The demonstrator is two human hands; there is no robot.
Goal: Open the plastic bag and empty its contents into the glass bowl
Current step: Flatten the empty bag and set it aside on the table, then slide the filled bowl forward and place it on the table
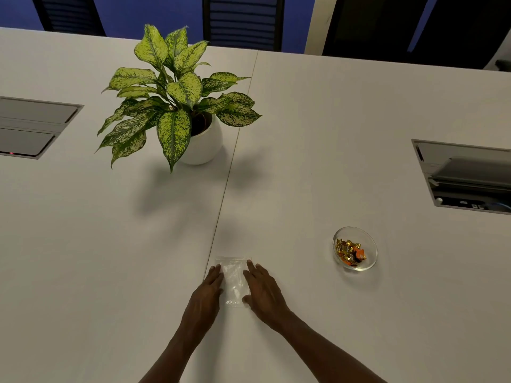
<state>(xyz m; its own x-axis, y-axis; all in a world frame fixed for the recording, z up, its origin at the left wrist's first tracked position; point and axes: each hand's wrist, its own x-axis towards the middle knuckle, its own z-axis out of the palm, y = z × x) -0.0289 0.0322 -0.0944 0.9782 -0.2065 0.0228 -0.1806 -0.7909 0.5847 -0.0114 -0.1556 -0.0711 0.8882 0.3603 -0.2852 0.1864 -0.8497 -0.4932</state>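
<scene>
A clear plastic bag (233, 280) lies flat on the white table, looking empty. My left hand (206, 293) rests flat along the bag's left edge, and my right hand (264, 293) lies flat along its right edge, fingers stretched out. Neither hand grips the bag. To the right stands a small glass bowl (369, 246) holding several gold and orange wrapped sweets (349, 251).
A potted plant (179, 98) with green speckled leaves in a white pot stands at the back, left of the table seam. Cable hatches are set into the table at the left (33, 128) and right (464, 175). Dark chairs stand beyond the far edge.
</scene>
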